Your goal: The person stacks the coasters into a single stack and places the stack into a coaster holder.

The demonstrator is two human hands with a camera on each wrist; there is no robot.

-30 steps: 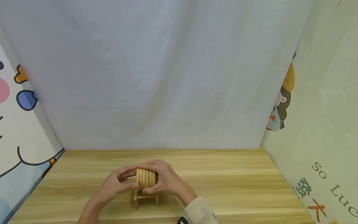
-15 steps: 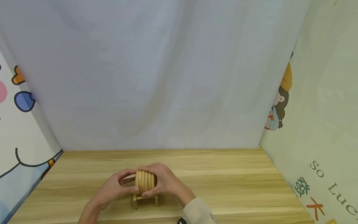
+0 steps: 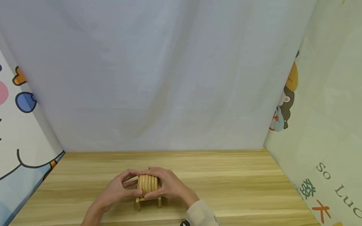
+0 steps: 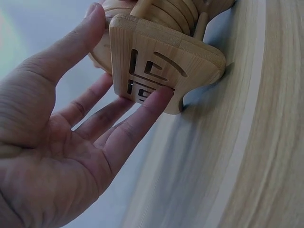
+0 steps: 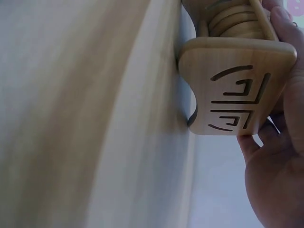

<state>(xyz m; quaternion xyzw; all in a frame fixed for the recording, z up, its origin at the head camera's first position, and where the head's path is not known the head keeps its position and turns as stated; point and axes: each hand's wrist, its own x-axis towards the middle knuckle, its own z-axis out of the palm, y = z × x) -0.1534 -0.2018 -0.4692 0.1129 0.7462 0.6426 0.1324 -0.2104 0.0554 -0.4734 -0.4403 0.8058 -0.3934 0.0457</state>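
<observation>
A row of round wooden coasters (image 3: 148,185) stands on edge in a small wooden holder (image 3: 150,199) on the table. My left hand (image 3: 116,191) holds the row's left end, thumb at the front and fingers at the back. In the left wrist view, some of its fingers touch the holder's slotted end panel (image 4: 192,57). My right hand (image 3: 169,184) grips the row from the right, thumb low at the front and fingers over the top. The right wrist view shows the other end panel (image 5: 199,71), with the right hand behind it.
The wood-grain table (image 3: 226,185) runs back to a grey-white curtain (image 3: 175,78). Printed panels stand at the left (image 3: 31,147) and right (image 3: 319,125). A small black object (image 3: 185,223) shows at the bottom edge beside the right sleeve (image 3: 201,214).
Both hands have lowered the coasters, which now sit deeper in the holder, closer to its front rail. The holder stays in about the same place.
</observation>
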